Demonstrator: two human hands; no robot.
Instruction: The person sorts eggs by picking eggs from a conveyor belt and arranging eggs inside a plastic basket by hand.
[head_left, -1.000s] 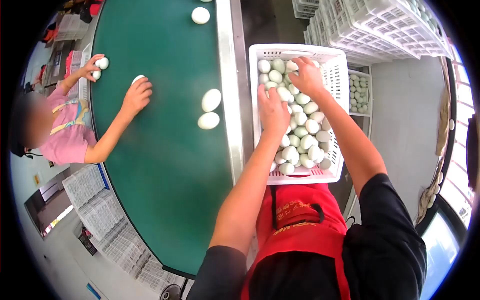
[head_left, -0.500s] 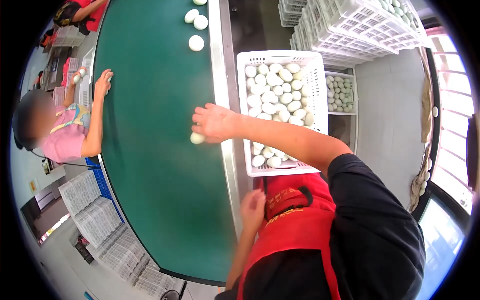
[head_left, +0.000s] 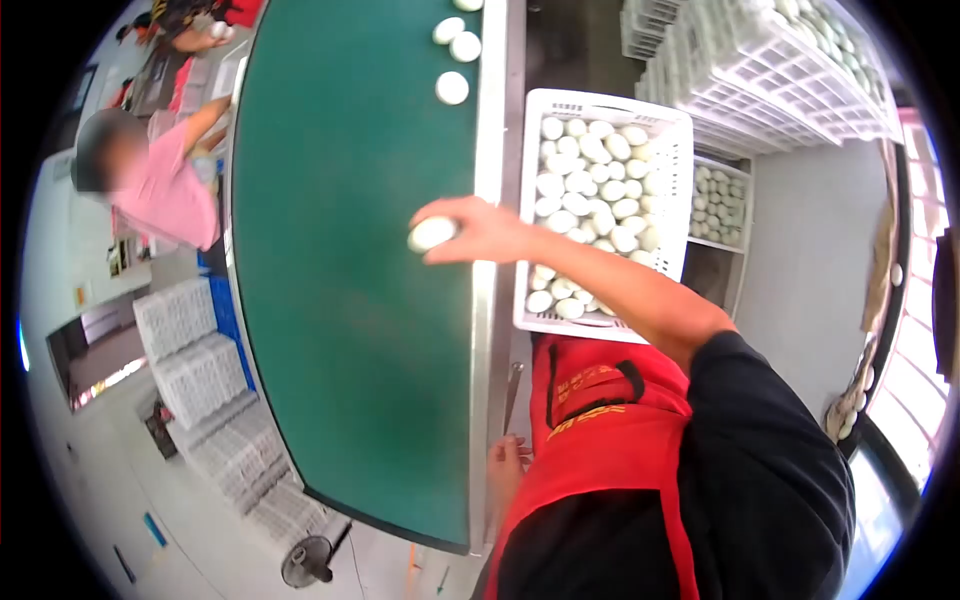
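My right hand (head_left: 475,232) reaches over the green conveyor belt (head_left: 350,330), its thumb and fingers closed around a pale egg (head_left: 433,234). The egg is at or just above the belt surface; I cannot tell which. Beside the belt, under my right forearm, a white plastic crate (head_left: 605,105) holds many pale eggs (head_left: 600,190). Low beside my red apron (head_left: 610,430), my left hand (head_left: 508,458) hangs near the belt's metal edge. Its fingers are loosely bent and apart, with nothing visible in them. Several loose eggs (head_left: 452,88) lie on the belt farther up.
Across the belt stands a co-worker in a pink shirt (head_left: 175,190); another person's hand holds eggs (head_left: 220,31) at the top left. Stacked white crates (head_left: 770,95) stand at the upper right, more crates (head_left: 190,350) at the lower left. A fan (head_left: 310,562) is at the bottom.
The view has shifted, moving the scene rightward. My right hand has turned, showing the egg more fully between thumb and fingers. My left hand is lower. The co-worker's arm has drawn back from the belt.
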